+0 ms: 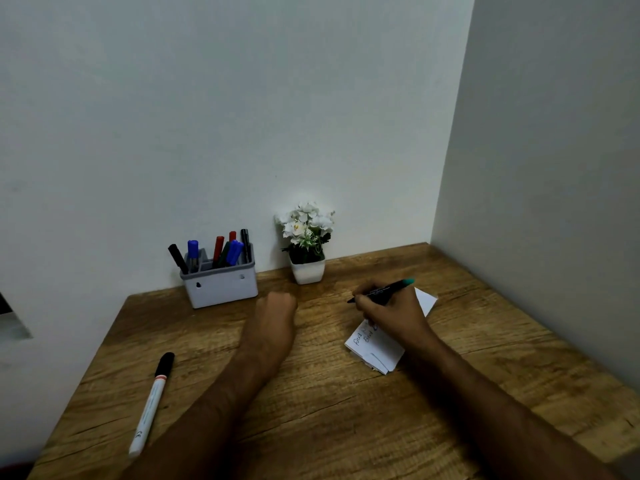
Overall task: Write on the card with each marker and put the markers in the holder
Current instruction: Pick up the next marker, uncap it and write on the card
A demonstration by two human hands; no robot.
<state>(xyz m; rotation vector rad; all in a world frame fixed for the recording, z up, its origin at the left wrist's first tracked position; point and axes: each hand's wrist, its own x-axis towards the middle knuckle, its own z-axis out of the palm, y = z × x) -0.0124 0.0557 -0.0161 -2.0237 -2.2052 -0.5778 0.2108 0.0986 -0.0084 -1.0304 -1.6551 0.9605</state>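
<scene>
My right hand (388, 310) grips a dark marker with a teal end (388, 289), its tip pointing left above the white card (375, 348). The card lies on the wooden table (311, 410) and carries handwritten lines; my hand covers its middle. My left hand (277, 306) is curled into a loose fist, resting on the table between the holder and the card; I see nothing in it. A grey holder (221, 284) stands at the back by the wall with several markers in it: black, blue, red and green. A white marker with a black cap (152, 401) lies at the front left.
A small white pot of white flowers (306, 244) stands against the back wall, right of the holder. Walls close the table at the back and on the right. The table's left edge runs just beyond the white marker.
</scene>
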